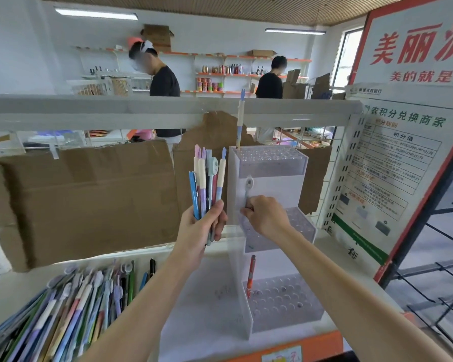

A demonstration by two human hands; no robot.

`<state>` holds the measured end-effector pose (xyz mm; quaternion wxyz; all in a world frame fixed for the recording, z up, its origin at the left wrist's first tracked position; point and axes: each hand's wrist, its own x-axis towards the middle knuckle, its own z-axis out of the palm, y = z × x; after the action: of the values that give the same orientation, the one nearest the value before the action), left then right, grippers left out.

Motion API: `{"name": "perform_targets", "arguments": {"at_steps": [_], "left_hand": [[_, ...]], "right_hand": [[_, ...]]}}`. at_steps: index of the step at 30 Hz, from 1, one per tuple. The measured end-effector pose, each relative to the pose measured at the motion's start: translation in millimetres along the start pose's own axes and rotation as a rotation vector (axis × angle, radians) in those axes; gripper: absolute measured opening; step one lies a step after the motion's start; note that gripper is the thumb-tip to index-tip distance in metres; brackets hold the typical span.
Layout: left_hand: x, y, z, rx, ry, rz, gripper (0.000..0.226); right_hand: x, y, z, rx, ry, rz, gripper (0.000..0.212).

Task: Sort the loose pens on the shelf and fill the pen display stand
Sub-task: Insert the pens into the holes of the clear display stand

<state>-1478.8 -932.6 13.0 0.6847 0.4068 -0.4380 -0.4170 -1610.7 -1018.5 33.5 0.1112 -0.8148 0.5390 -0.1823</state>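
A white three-tier pen display stand [267, 163] with rows of holes stands on the shelf. A tall blue-and-cream pen [239, 124] stands in the top tier's back left hole. An orange pen [251, 275] stands in the bottom tier. My left hand [200, 231] grips a bunch of pens [207, 184] upright, left of the stand. My right hand [266, 216] pinches a pale pen with a round top [248, 190] over the middle tier's left side.
A heap of loose pens [71, 309] lies on the shelf at the lower left. Cardboard sheets [89, 199] back the shelf. A poster board [392, 165] leans at the right. Two people stand beyond the shelf rail [141, 111].
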Motion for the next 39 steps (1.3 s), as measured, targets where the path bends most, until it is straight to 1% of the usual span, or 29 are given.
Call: {"name": "perform_targets", "arguments": {"at_steps": [4, 8, 11, 12, 14, 16, 17, 20, 23, 25, 28, 29, 31, 34, 36, 39], "left_hand": [[-1, 2, 0, 0.016, -0.011, 0.007, 0.027], [-3, 3, -2, -0.005, -0.017, 0.003, 0.022], [-3, 3, -3, -0.012, -0.015, 0.0, 0.021], [-3, 2, -3, -0.019, -0.013, -0.003, 0.019], [-3, 1, -3, -0.047, -0.007, -0.016, 0.012], [-3, 0, -4, -0.078, -0.008, -0.023, 0.005], [-3, -2, -4, -0.085, -0.014, -0.022, 0.003], [-2, -5, 0, -0.067, -0.053, 0.006, 0.004], [3, -2, 6, -0.045, -0.105, 0.057, 0.012], [11, 7, 10, -0.048, -0.112, 0.065, 0.015], [29, 22, 12, -0.026, -0.049, 0.046, 0.013], [34, 26, 11, -0.005, -0.037, 0.05, 0.012], [42, 32, 8, 0.037, -0.045, 0.053, 0.014], [46, 35, 6, 0.045, -0.051, 0.046, 0.016], [46, 34, 7, 0.027, -0.033, 0.053, 0.016], [47, 33, 7, 0.002, -0.012, 0.046, 0.015]], "right_hand": [[-2, -1, -2, 0.024, 0.011, -0.012, 0.022], [-5, 1, -5, 0.123, 0.01, -0.038, 0.02], [-5, 2, -5, 0.144, 0.009, -0.007, 0.028], [-6, 3, -5, 0.135, 0.03, 0.004, 0.03], [-10, 4, -6, 0.134, 0.116, 0.002, 0.028], [-16, 2, -7, 0.257, 0.197, -0.044, 0.024], [-19, -1, -8, 0.352, 0.202, -0.068, 0.026], [-27, -16, -15, 0.584, 0.11, -0.121, 0.024], [-25, -25, -27, 0.671, 0.042, -0.155, 0.018], [-20, -28, -39, 0.741, 0.088, -0.158, 0.015], [-5, -32, -69, 0.935, 0.2, -0.177, 0.014], [3, -32, -80, 0.964, 0.242, -0.187, 0.014], [19, -32, -98, 0.915, 0.328, -0.208, 0.011], [46, -26, -111, 0.737, 0.394, -0.194, 0.007], [62, -24, -111, 0.66, 0.385, -0.164, 0.012], [79, -24, -105, 0.614, 0.329, -0.132, 0.013]]}}
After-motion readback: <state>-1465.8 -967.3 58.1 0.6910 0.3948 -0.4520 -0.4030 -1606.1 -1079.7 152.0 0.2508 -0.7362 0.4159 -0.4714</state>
